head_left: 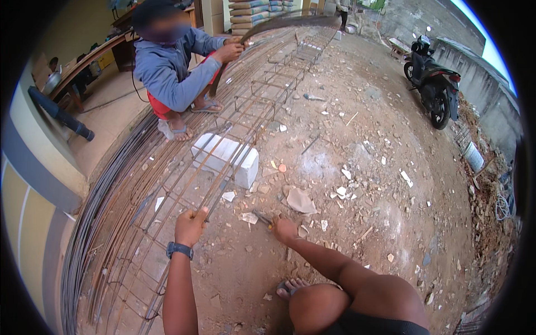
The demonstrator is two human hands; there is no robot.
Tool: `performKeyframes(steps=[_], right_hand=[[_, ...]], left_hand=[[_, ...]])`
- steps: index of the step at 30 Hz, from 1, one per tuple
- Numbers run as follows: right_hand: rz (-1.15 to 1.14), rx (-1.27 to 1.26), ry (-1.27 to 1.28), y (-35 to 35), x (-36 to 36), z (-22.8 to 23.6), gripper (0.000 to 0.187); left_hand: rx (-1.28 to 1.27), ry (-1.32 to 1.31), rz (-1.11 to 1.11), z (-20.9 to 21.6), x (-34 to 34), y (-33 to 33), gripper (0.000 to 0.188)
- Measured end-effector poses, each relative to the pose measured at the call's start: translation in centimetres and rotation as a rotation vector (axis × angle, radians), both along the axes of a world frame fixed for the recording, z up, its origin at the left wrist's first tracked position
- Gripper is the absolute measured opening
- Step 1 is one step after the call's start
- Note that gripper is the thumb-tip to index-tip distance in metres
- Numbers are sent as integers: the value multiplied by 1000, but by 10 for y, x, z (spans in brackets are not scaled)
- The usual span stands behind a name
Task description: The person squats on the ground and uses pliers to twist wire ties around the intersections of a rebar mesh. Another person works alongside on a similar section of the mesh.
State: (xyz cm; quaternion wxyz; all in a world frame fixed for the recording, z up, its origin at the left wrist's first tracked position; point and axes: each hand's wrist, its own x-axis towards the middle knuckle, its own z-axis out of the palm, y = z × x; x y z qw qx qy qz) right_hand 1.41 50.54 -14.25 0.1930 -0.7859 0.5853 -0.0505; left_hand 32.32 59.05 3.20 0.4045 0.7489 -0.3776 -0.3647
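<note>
A long cage of rusty steel rebar with square stirrups runs from the near left to the far middle. My left hand, with a watch on its wrist, is closed around one of the cage's near-side rods. To the right of the cage and apart from it, my right hand grips a short dark metal hand tool. The tool's tip points left toward the cage; its exact kind is unclear. Beneath the cage a white block props it off the ground.
Loose rebar rods lie along the left. A person in a blue-grey jacket squats beyond the cage, holding a dark strip or bundle. Rubble and a flat stone litter the dirt. A motorbike stands far right; stacked sacks at the back.
</note>
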Motion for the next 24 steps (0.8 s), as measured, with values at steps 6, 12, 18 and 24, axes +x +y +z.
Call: performKeyframes(steps=[6, 12, 18, 24], right_hand=[[-3, -5, -333, -3, 11, 81, 25], [159, 161, 71, -9, 22, 30, 31], [128, -55, -91, 6, 14, -22, 23], [70, 149, -129, 17, 44, 4, 27]], left_hand=[[-69, -55, -3, -7, 3, 2, 45], [-135, -194, -33, 8, 2, -2, 42], [-84, -254, -62, 3, -4, -10, 56], [-99, -180, -33, 6, 7, 5, 43]])
